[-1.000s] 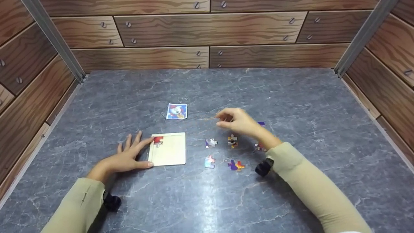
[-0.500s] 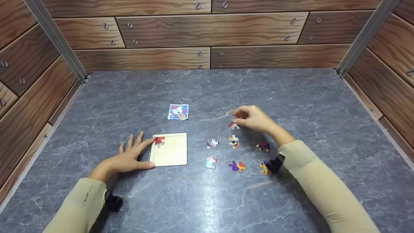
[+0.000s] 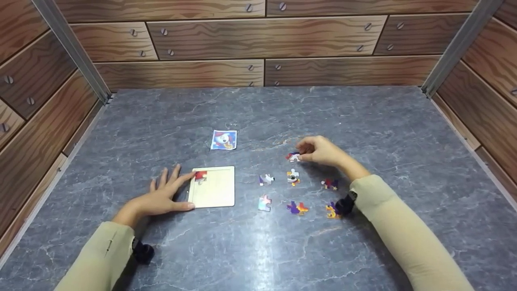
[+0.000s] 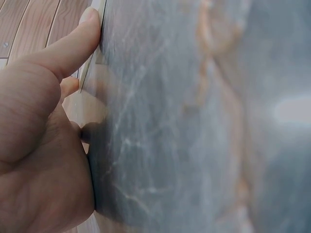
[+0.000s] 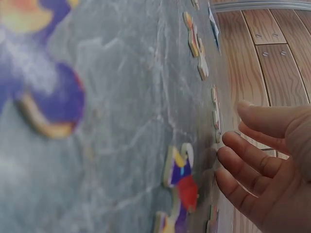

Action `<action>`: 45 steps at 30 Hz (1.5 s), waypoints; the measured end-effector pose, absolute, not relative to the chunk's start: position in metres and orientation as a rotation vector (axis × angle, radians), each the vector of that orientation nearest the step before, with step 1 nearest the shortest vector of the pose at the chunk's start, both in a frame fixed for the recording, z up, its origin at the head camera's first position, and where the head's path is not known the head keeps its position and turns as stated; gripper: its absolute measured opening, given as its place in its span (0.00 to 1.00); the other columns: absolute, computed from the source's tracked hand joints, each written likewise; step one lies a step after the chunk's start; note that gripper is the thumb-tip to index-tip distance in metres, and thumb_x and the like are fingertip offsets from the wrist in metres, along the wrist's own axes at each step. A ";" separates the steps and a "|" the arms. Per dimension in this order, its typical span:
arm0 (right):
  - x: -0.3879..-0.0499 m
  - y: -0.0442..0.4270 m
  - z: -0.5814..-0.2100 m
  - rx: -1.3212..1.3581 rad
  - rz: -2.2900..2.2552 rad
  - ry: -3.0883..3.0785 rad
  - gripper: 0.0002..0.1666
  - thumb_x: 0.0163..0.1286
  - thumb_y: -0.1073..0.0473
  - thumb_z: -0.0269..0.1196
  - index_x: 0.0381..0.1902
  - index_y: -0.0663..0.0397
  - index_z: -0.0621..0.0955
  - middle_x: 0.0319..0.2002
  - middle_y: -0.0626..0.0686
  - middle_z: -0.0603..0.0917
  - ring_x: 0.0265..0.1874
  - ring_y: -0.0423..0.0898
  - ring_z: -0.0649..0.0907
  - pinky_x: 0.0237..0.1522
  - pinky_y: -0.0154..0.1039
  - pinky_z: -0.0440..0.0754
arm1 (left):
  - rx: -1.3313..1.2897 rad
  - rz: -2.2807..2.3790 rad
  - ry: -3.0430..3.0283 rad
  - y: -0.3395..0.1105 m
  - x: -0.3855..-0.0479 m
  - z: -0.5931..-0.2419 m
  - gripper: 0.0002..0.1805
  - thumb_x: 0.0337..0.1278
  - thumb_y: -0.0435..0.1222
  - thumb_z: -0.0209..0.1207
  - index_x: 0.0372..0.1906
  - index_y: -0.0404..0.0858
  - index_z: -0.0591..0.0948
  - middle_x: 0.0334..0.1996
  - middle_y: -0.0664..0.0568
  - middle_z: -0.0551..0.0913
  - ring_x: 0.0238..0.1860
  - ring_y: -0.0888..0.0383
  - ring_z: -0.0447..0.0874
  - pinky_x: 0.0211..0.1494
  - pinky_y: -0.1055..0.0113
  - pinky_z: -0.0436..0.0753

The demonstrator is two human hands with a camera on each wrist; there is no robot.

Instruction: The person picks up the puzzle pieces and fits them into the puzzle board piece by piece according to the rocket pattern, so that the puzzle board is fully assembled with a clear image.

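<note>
In the head view my left hand (image 3: 157, 198) lies at the left edge of a pale square puzzle board (image 3: 216, 192). Its index finger touches the upper left corner, the thumb the lower left, with the other fingers spread. A red and white puzzle piece (image 3: 200, 176) sits in the board's upper left corner. My right hand (image 3: 321, 151) is low over the table, its fingertips at the right end of a red, white and purple piece (image 3: 293, 157). In the right wrist view thumb and fingers are loosely bent and apart, close to a piece (image 5: 216, 114) lying flat.
Loose puzzle pieces lie between board and right forearm: a purple-white one (image 3: 266, 179), a white-orange one (image 3: 293, 178), a pale blue-pink one (image 3: 265, 203), a purple-orange one (image 3: 297, 207), a dark red-purple one (image 3: 330, 184) and a yellow-purple one (image 3: 333, 210). A small picture card (image 3: 224, 140) lies behind the board.
My right hand has moved right, uncovering the red and white piece and the yellow-purple piece. My left hand stays at the board. The head view has shifted slightly.
</note>
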State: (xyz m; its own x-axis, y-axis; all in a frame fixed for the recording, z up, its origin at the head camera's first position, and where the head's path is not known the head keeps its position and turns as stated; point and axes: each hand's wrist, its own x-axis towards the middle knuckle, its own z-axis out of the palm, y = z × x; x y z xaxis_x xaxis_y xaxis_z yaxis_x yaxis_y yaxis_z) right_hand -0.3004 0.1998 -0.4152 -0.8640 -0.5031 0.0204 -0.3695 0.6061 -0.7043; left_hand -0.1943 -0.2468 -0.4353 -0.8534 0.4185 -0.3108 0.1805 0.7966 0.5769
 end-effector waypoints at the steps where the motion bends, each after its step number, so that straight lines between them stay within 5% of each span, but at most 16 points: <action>1: -0.301 0.200 -0.416 -0.731 -1.097 2.650 0.19 0.56 0.67 0.66 0.46 0.71 0.78 0.36 0.61 0.82 0.37 0.52 0.80 0.41 0.42 0.78 | 0.451 0.761 2.556 -0.247 -0.194 -0.435 0.48 0.52 0.61 0.57 0.74 0.56 0.46 0.71 0.41 0.24 0.66 0.38 0.13 0.58 0.35 0.20; 8: -0.303 0.199 -0.419 -0.684 -1.023 2.661 0.24 0.55 0.64 0.68 0.49 0.69 0.78 0.39 0.61 0.82 0.37 0.53 0.80 0.43 0.46 0.77 | 0.465 0.780 2.546 -0.247 -0.195 -0.436 0.48 0.52 0.59 0.58 0.74 0.55 0.47 0.71 0.41 0.24 0.67 0.39 0.13 0.58 0.35 0.21; 28: -0.308 0.196 -0.422 -0.755 -0.881 2.681 0.17 0.52 0.66 0.69 0.38 0.68 0.77 0.35 0.60 0.79 0.37 0.55 0.77 0.44 0.49 0.75 | 0.472 0.768 2.552 -0.247 -0.196 -0.436 0.48 0.52 0.60 0.57 0.74 0.55 0.46 0.71 0.41 0.24 0.67 0.39 0.13 0.58 0.34 0.22; 45: -0.308 0.196 -0.417 -0.745 -0.853 2.708 0.16 0.54 0.61 0.68 0.36 0.65 0.75 0.33 0.57 0.79 0.34 0.51 0.78 0.40 0.44 0.76 | 0.457 0.781 2.545 -0.248 -0.194 -0.436 0.48 0.52 0.60 0.57 0.74 0.56 0.47 0.71 0.42 0.24 0.67 0.39 0.13 0.58 0.35 0.21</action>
